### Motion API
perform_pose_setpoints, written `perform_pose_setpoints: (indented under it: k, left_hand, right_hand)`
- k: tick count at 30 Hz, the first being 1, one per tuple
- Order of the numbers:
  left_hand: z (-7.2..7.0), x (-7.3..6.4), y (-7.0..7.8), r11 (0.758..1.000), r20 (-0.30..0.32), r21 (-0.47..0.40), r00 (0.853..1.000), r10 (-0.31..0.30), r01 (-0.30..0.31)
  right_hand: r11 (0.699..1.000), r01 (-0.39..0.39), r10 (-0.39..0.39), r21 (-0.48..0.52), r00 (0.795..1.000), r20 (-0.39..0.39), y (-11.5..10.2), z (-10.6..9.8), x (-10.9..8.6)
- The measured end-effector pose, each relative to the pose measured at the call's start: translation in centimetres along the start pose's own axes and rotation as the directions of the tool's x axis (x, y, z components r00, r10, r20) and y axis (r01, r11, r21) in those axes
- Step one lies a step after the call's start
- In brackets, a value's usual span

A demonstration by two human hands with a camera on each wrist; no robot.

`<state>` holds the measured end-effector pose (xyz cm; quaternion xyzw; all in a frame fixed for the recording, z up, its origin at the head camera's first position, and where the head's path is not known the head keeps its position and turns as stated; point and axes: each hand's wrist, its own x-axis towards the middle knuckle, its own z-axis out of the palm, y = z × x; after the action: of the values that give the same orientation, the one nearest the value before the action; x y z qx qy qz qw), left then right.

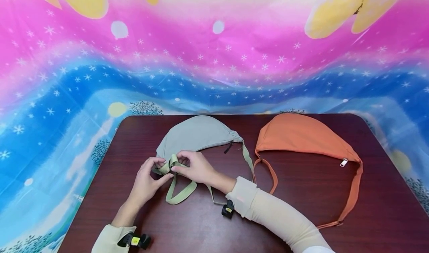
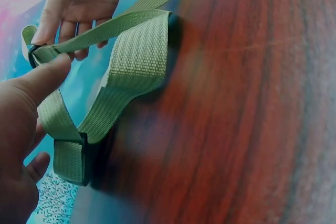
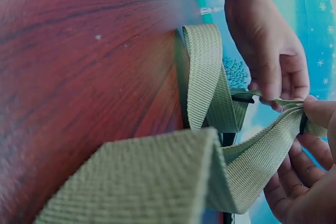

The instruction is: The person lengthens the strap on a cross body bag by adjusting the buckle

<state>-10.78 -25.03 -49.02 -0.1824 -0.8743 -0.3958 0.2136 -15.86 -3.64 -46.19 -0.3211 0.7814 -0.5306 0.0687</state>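
A pale grey-green crescent bag [image 1: 196, 133] lies at the back of the table, its light green webbing strap [image 1: 181, 198] trailing toward me. Just in front of the bag's left end, my left hand [image 1: 145, 181] pinches the strap beside a black strap slider [image 2: 33, 56]. My right hand [image 1: 198, 168] grips the webbing at that same slider, thumb and fingers on either side. A loop of strap hangs below the hands. Lower on the strap, a second dark buckle [image 2: 84, 158] shows in the left wrist view. Fingers partly cover the slider in the head view.
An orange crescent bag [image 1: 301, 135] with a silver zip pull [image 1: 343, 163] lies to the right, its strap [image 1: 352, 201] curving toward the front. The dark red wooden table [image 1: 285, 186] has rounded far corners. A printed cloth [image 1: 214, 59] hangs behind it.
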Motion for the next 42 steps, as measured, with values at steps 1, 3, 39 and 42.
perform_pose_setpoints:
  k: [1,3,39,42]
  left_hand:
    - [0.0,0.0,-0.1,1.0,-0.011,0.012,1.0,0.005,-0.005]
    - [0.1,0.0,-0.1,1.0,-0.029,0.018,1.0,0.01,-0.01]
    - [0.0,0.3,0.6,0.996,-0.102,-0.092,0.995,-0.019,0.01]
    - [-0.1,0.3,0.4,0.994,-0.097,-0.11,0.995,-0.021,0.01]
  right_hand:
    - [1.0,-0.002,0.002,0.001,1.0,-0.004,0.0,0.0,0.0]
    - [1.0,-0.003,0.003,0.002,1.0,-0.01,-0.1,-0.1,0.0]
    - [0.994,-0.012,0.018,-0.112,0.998,0.057,0.0,0.2,0.6]
    - [0.994,0.004,0.003,-0.112,0.998,0.058,0.0,0.3,0.7]
